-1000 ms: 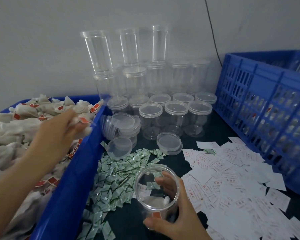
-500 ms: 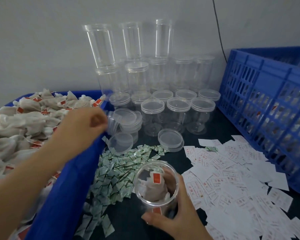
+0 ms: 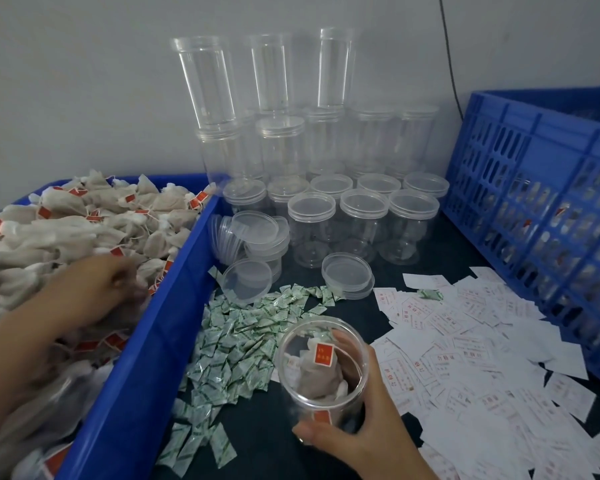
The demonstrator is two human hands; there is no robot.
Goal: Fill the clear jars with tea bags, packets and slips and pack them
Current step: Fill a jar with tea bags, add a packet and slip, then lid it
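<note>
Left hand (image 3: 97,292): lies in the blue bin (image 3: 146,358), on the heap of tea bags (image 3: 84,216). Its fingers are curled down into the bags but blurred, so I cannot tell whether they hold one. Bags too many to count.

Centre of the worktop (image 3: 267,424): a heap of green packets (image 3: 243,337), uncounted. Behind it are loose lids (image 3: 246,282), then lidded jars (image 3: 362,223) with three in the front row. Three tall jars (image 3: 267,71) stand on top at the wall.

Open jar (image 3: 321,368): one, standing on the worktop beside the packets. Mouth up, long axis near vertical. Two red tags show inside.

Right hand (image 3: 364,434): grasps the jar, thumb on the near wall low down, fingers round the far side.

Right: white slips (image 3: 465,341) scattered, uncounted; one blue crate (image 3: 534,188).
</note>
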